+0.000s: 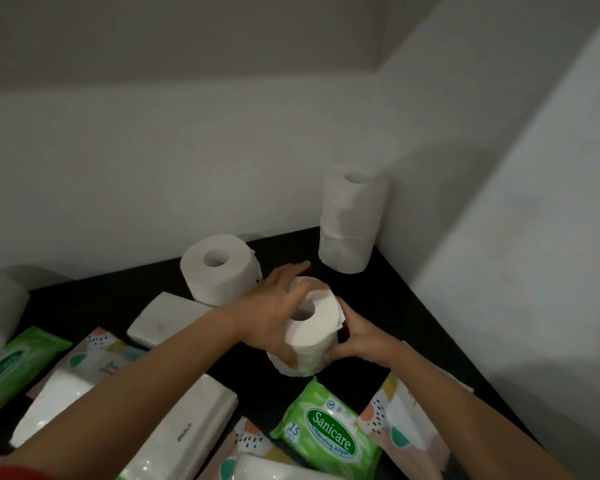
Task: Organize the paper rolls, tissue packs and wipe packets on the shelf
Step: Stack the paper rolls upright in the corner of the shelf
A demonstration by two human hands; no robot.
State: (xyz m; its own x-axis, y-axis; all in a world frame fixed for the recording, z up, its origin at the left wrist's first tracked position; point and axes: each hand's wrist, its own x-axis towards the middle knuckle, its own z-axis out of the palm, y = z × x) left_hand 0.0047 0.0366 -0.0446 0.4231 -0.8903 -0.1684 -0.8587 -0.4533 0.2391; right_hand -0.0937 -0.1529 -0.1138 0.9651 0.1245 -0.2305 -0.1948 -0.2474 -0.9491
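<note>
Paper roll (312, 327) sits mid-frame, tilted, clasped by both hands: left hand (274, 313) wrapped over its top, right hand (357, 341) gripping its lower side. Bare dark shelf (388, 306) lies open right of it, up to the stacked rolls (352, 223) in the corner.

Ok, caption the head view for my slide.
Both hands, left hand and right hand, grip a paper roll on the dark shelf.

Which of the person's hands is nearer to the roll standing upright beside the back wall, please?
Left. The left hand reaches close beside that upright roll; the right hand sits beyond the held roll.
</note>
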